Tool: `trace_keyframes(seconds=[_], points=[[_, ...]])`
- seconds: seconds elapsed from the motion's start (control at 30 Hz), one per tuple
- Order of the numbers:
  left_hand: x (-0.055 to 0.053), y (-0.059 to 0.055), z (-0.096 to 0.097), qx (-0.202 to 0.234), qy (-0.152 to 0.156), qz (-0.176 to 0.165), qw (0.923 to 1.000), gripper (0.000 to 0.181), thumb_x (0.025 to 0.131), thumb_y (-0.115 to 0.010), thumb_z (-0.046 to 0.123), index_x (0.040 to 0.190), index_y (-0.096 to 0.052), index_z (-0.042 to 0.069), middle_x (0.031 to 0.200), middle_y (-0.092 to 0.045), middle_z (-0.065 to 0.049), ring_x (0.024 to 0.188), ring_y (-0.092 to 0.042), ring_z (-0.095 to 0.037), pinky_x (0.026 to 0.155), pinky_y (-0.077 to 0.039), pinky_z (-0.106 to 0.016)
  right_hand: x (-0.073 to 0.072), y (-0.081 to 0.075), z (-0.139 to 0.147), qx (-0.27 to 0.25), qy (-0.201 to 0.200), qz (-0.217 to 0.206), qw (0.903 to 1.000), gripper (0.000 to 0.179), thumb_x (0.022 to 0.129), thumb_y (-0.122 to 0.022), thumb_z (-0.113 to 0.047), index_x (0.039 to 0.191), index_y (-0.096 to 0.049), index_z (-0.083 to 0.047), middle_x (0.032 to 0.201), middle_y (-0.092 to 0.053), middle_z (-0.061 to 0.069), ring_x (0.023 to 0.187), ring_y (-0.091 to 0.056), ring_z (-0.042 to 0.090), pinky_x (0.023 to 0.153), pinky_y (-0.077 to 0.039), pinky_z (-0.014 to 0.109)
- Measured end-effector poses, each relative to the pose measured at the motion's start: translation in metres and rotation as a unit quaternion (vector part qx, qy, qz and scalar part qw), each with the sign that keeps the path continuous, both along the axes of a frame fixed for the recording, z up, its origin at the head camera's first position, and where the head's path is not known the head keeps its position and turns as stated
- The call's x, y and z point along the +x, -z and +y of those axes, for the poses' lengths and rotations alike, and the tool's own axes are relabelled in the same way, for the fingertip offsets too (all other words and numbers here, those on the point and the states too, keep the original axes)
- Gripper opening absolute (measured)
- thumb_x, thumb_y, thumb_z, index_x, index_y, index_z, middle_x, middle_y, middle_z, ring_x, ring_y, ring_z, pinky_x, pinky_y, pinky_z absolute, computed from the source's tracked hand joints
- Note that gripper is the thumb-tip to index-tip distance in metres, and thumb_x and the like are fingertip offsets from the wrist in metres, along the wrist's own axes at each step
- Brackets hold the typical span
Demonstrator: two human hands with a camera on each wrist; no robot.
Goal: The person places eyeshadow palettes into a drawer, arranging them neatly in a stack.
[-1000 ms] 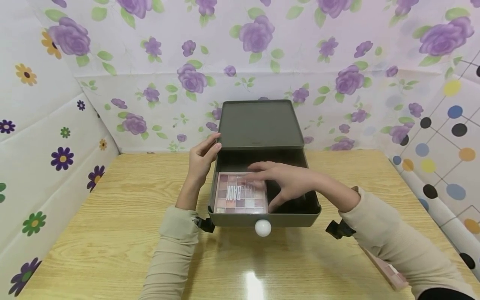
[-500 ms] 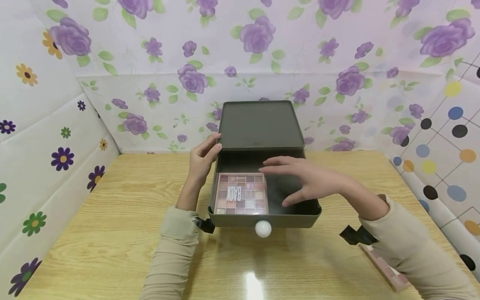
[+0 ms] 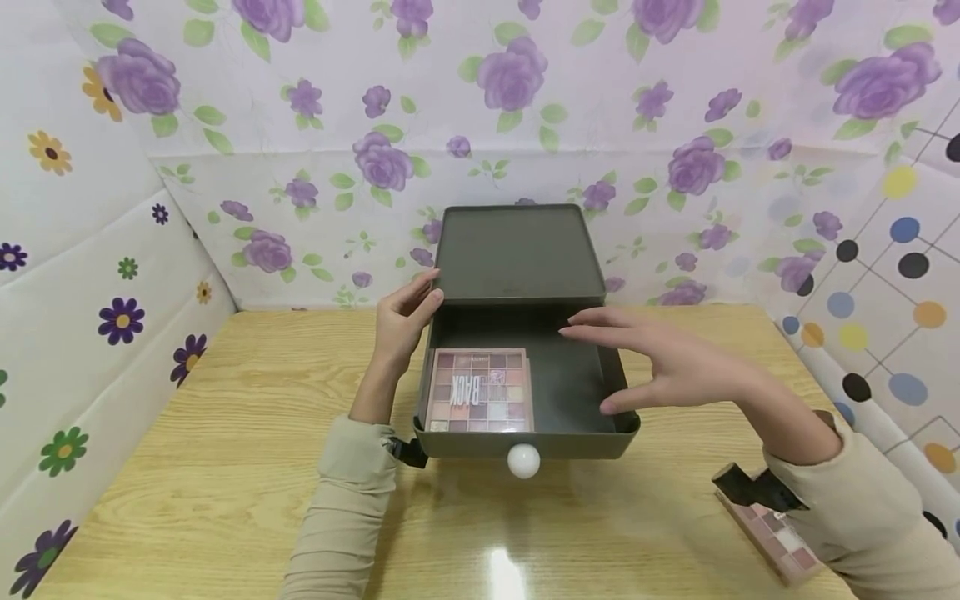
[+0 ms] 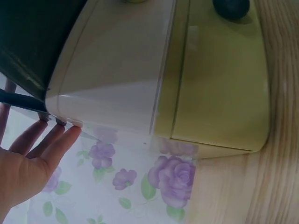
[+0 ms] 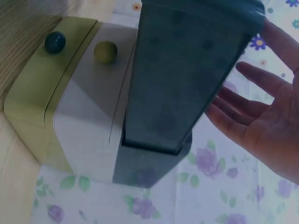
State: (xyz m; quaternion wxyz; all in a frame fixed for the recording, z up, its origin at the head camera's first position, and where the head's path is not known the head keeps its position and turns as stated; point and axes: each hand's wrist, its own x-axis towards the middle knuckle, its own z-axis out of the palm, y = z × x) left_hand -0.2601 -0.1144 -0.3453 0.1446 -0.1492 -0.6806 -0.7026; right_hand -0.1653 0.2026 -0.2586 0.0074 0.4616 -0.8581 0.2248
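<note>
The dark grey-green top drawer (image 3: 457,445) of a small drawer unit stands pulled out, with a white round knob (image 3: 523,461) on its front. An eyeshadow palette (image 3: 480,392) lies flat in the drawer's left part, its clear lid lettered "BACK". My left hand (image 3: 400,329) rests its fingers and thumb against the unit's left side near the top. My right hand (image 3: 675,358) hovers at the drawer's right side, thumb and fingers spread apart with nothing between them. In the right wrist view, that hand (image 5: 273,105) has extended fingers beside the drawer wall.
A second palette (image 3: 776,537) lies on the wooden table (image 3: 225,467) at the right, partly covered by the right sleeve. Below the top drawer sit a white drawer (image 5: 88,88) and a yellow-green drawer (image 5: 35,88). Flower-patterned sheeting (image 3: 300,208) stands behind.
My right hand has moved right, from over the palette to the drawer's right edge. The palette stays in the drawer. My left hand keeps its place.
</note>
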Motion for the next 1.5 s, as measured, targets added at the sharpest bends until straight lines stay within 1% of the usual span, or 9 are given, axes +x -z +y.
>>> trace_keyframes(seconds=[0.23, 0.3, 0.47, 0.6, 0.73, 0.97, 1.23, 1.33, 1.5], points=[[0.002, -0.003, -0.001, -0.012, 0.022, 0.001, 0.9997, 0.041, 0.087, -0.06, 0.008, 0.127, -0.053, 0.004, 0.134, -0.046, -0.008, 0.119, -0.046, -0.02, 0.072, -0.049, -0.019, 0.007, 0.001, 0.018, -0.024, 0.024, 0.017, 0.9993, 0.074, 0.075, -0.075, -0.026, 0.139, -0.038, -0.017, 0.139, -0.038, 0.005, 0.126, -0.035, 0.025, 0.091, -0.035, 0.048], [0.002, -0.004, 0.0, -0.013, 0.023, 0.004, 0.9996, 0.04, 0.087, -0.059, 0.008, 0.126, -0.054, 0.004, 0.134, -0.046, -0.008, 0.113, -0.051, -0.015, 0.07, -0.048, -0.018, 0.009, 0.002, 0.024, -0.026, 0.035, 0.028, 0.9987, 0.075, 0.075, -0.075, -0.026, 0.139, -0.038, -0.017, 0.139, -0.039, 0.005, 0.126, -0.035, 0.024, 0.091, -0.035, 0.046], [0.003, -0.005, 0.002, -0.005, 0.014, 0.006, 0.9999, 0.036, 0.086, -0.06, 0.007, 0.122, -0.057, 0.0, 0.13, -0.05, -0.01, 0.091, -0.056, -0.003, 0.067, -0.048, -0.016, 0.013, 0.007, 0.037, -0.033, 0.042, 0.051, 0.9972, 0.078, 0.073, -0.077, -0.02, 0.139, -0.038, -0.013, 0.139, -0.039, 0.003, 0.127, -0.033, 0.014, 0.095, -0.033, 0.025], [0.003, -0.005, 0.002, 0.007, 0.017, 0.005, 0.9998, 0.037, 0.086, -0.059, 0.006, 0.121, -0.056, -0.002, 0.13, -0.05, -0.011, 0.092, -0.056, -0.002, 0.07, -0.048, -0.017, 0.017, 0.009, 0.046, -0.044, 0.039, 0.053, 0.9968, 0.08, 0.071, -0.078, -0.015, 0.14, -0.036, -0.011, 0.14, -0.037, 0.003, 0.126, -0.032, 0.007, 0.092, -0.031, 0.015], [0.003, -0.005, 0.002, 0.01, 0.02, 0.002, 0.9998, 0.037, 0.086, -0.059, 0.006, 0.122, -0.055, -0.003, 0.131, -0.049, -0.011, 0.094, -0.057, -0.004, 0.071, -0.048, -0.018, 0.02, 0.012, 0.055, -0.049, 0.046, 0.048, 0.9966, 0.082, 0.07, -0.079, -0.013, 0.14, -0.036, -0.011, 0.141, -0.036, 0.0, 0.123, -0.035, 0.003, 0.086, -0.038, 0.018], [0.003, -0.005, 0.0, 0.004, 0.015, 0.001, 0.9999, 0.038, 0.086, -0.058, 0.007, 0.122, -0.055, -0.003, 0.132, -0.048, -0.011, 0.104, -0.055, -0.011, 0.075, -0.048, -0.02, 0.022, 0.022, 0.071, -0.058, 0.051, 0.039, 0.9963, 0.088, 0.064, -0.082, -0.013, 0.139, -0.036, -0.009, 0.139, -0.037, -0.001, 0.119, -0.039, 0.003, 0.087, -0.037, 0.017], [0.002, -0.003, 0.002, 0.016, 0.015, 0.007, 0.9997, 0.038, 0.085, -0.059, 0.005, 0.122, -0.055, -0.004, 0.131, -0.05, -0.012, 0.082, -0.056, -0.002, 0.061, -0.046, -0.015, 0.031, 0.039, 0.095, -0.034, 0.103, 0.029, 0.9936, 0.09, 0.063, -0.083, -0.017, 0.14, -0.036, -0.012, 0.136, -0.04, 0.0, 0.113, -0.042, 0.002, 0.082, -0.042, 0.021], [0.001, -0.003, 0.002, 0.015, 0.015, 0.008, 0.9997, 0.038, 0.085, -0.059, 0.004, 0.122, -0.055, -0.005, 0.131, -0.05, -0.012, 0.082, -0.056, -0.002, 0.062, -0.046, -0.015, 0.034, 0.046, 0.103, -0.031, 0.116, 0.02, 0.9926, 0.091, 0.063, -0.083, -0.017, 0.14, -0.035, -0.012, 0.136, -0.04, 0.0, 0.112, -0.043, 0.004, 0.082, -0.043, 0.024], [0.001, -0.003, 0.003, 0.015, 0.009, 0.005, 0.9998, 0.036, 0.086, -0.059, 0.004, 0.12, -0.056, -0.005, 0.13, -0.05, -0.011, 0.09, -0.057, -0.003, 0.068, -0.047, -0.017, 0.038, 0.059, 0.115, -0.038, 0.121, 0.004, 0.9919, 0.091, 0.063, -0.083, -0.014, 0.14, -0.035, -0.009, 0.137, -0.039, -0.005, 0.117, -0.038, 0.0, 0.083, -0.041, 0.018]])
